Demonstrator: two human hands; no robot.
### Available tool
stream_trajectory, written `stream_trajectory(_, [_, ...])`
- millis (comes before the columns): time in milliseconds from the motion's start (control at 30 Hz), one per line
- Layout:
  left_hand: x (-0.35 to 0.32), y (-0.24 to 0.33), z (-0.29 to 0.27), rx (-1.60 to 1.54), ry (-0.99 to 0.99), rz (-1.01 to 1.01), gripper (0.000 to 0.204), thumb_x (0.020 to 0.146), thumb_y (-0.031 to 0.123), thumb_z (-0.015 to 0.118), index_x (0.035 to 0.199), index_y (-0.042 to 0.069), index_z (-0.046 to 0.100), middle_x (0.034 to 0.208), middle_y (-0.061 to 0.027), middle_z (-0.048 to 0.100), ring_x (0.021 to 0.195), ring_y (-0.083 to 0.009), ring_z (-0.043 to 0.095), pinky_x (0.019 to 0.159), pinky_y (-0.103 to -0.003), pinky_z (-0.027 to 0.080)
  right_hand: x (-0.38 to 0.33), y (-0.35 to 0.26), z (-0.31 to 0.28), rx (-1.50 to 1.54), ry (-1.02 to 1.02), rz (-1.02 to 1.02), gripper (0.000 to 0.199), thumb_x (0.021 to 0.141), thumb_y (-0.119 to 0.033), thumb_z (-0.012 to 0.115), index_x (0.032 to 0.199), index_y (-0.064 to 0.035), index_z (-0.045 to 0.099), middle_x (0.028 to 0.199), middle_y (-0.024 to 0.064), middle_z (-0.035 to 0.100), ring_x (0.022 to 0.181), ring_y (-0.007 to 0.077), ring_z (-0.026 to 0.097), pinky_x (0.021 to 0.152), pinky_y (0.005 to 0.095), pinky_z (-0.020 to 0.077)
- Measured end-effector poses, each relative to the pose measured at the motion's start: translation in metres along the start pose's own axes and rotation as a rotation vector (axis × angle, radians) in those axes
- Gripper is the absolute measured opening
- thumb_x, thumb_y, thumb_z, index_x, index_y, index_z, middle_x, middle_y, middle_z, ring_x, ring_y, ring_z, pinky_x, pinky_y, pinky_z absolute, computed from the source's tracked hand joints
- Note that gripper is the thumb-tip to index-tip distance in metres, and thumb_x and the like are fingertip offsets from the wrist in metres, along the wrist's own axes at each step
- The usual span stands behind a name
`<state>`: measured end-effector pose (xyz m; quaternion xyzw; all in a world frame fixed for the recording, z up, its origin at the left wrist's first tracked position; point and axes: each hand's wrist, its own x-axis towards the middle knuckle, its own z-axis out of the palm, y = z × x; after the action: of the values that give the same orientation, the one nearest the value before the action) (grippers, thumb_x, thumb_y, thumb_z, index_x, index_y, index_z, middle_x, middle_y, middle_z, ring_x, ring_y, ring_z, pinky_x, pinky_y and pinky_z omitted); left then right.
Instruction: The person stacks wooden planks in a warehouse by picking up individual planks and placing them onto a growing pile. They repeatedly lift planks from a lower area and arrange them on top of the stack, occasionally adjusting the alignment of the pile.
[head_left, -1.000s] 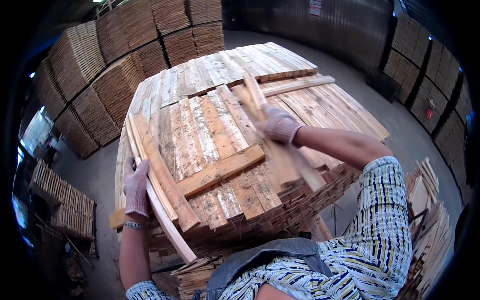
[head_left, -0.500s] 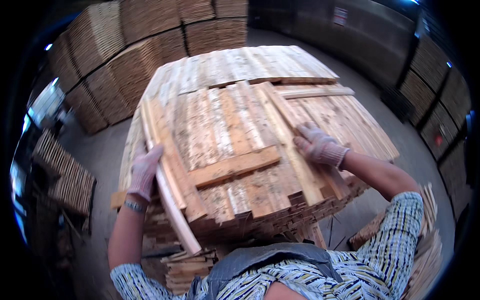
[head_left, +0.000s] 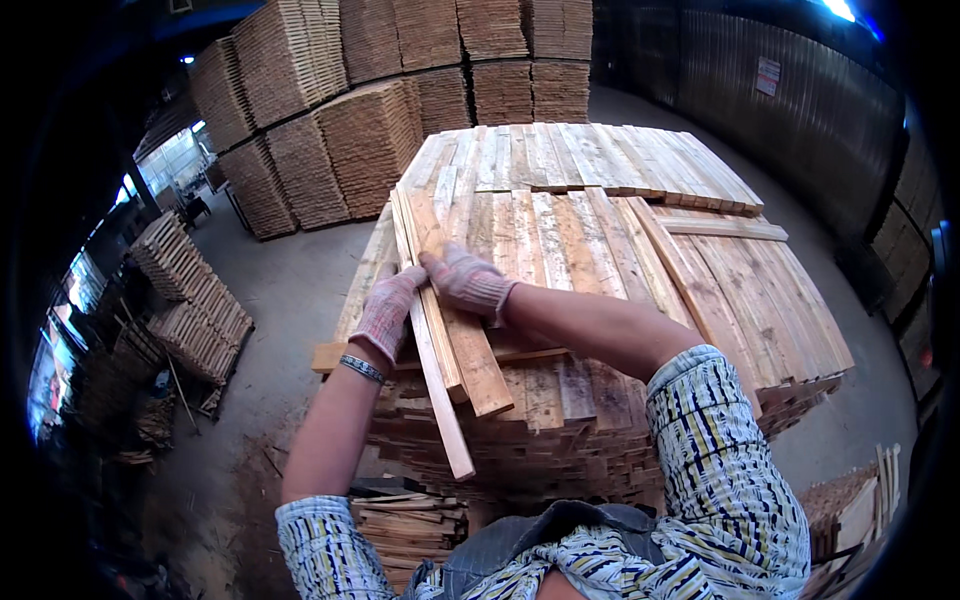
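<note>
My left hand (head_left: 392, 308), in a pale knitted glove, is closed round the left edge of a narrow wooden board (head_left: 447, 425). Close beside it, my gloved right hand (head_left: 466, 282) curls its fingers over the wider boards (head_left: 476, 366) lying alongside. These boards rest lengthwise at the left of a large lumber stack (head_left: 570, 235), their near ends jutting toward me. Beneath them a crosswise board (head_left: 328, 357) sticks out at the left. My right forearm crosses over the stack and hides part of it.
A long slanting board (head_left: 680, 265) and a short crosswise board (head_left: 725, 229) lie on the stack's right. Tall lumber piles (head_left: 370, 150) stand behind, with a smaller pile (head_left: 195, 295) at left. Loose sticks (head_left: 405, 525) lie near my body. A metal wall (head_left: 735, 110) runs along the right.
My right hand has left the slanting board and crossed left to the boards beside my left hand. The view has shifted, so the stack appears farther right.
</note>
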<state>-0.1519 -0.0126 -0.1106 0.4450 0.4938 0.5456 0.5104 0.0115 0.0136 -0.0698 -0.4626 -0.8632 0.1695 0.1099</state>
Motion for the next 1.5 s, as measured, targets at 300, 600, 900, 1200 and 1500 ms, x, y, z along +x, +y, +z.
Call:
stream_trajectory(300, [-0.039,0.03,0.052,-0.503,-0.14,0.158,0.039,0.105,0.026,0.047,0.136,0.002,0.048,0.122,-0.0139,0.06,0.108,-0.0229,0.063,0.091,-0.034,0.055,-0.045,-0.032,-0.035,0.451,0.493,-0.046,0.069,0.093,-0.035,0.056,0.147,0.0004,0.031,0.137,0.0301,0.049,0.126,0.0416,0.051,0.107,0.0432,0.0407])
stream_trajectory(600, [-0.054,0.127,0.203,-0.293,-0.249,0.855,0.062,0.098,0.017,0.057,0.15,0.007,0.025,0.142,-0.0161,0.046,0.125,-0.027,0.054,0.105,-0.037,0.049,-0.131,0.009,-0.179,0.537,1.004,-0.337,0.043,0.094,-0.031,0.056,0.129,-0.0065,0.054,0.119,0.0214,0.061,0.114,0.0389,0.058,0.099,0.0445,0.0473])
stream_trajectory(900, [-0.095,0.041,0.282,-0.533,-0.796,0.478,0.091,0.092,0.047,0.066,0.157,0.02,0.008,0.155,-0.0083,0.027,0.142,-0.027,0.032,0.117,-0.043,0.034,-0.241,0.064,-0.121,0.212,1.079,-0.032,0.087,0.074,-0.04,0.079,0.131,0.0053,0.032,0.11,0.0234,0.053,0.108,0.0352,0.056,0.097,0.0455,0.0479])
stream_trajectory(1200, [-0.053,0.096,0.28,-0.436,-1.162,0.365,0.06,0.092,0.01,0.061,0.147,0.005,0.039,0.148,-0.0196,0.046,0.136,-0.0297,0.047,0.114,-0.046,0.038,-0.274,0.174,-0.207,0.507,0.917,-0.093,0.054,0.09,-0.042,0.063,0.119,0.0028,0.054,0.09,0.0165,0.066,0.082,0.0223,0.067,0.07,0.0329,0.0557])
stream_trajectory(1500, [-0.021,-0.003,0.112,1.449,-0.42,0.4,0.067,0.097,0.042,0.052,0.145,-0.004,0.039,0.148,-0.028,0.041,0.143,-0.0386,0.033,0.119,-0.042,0.025,-0.303,0.287,-0.142,-0.22,0.206,0.854,0.068,0.092,-0.044,0.055,0.137,0.0055,0.04,0.114,0.0246,0.066,0.111,0.0351,0.064,0.096,0.0467,0.0498])
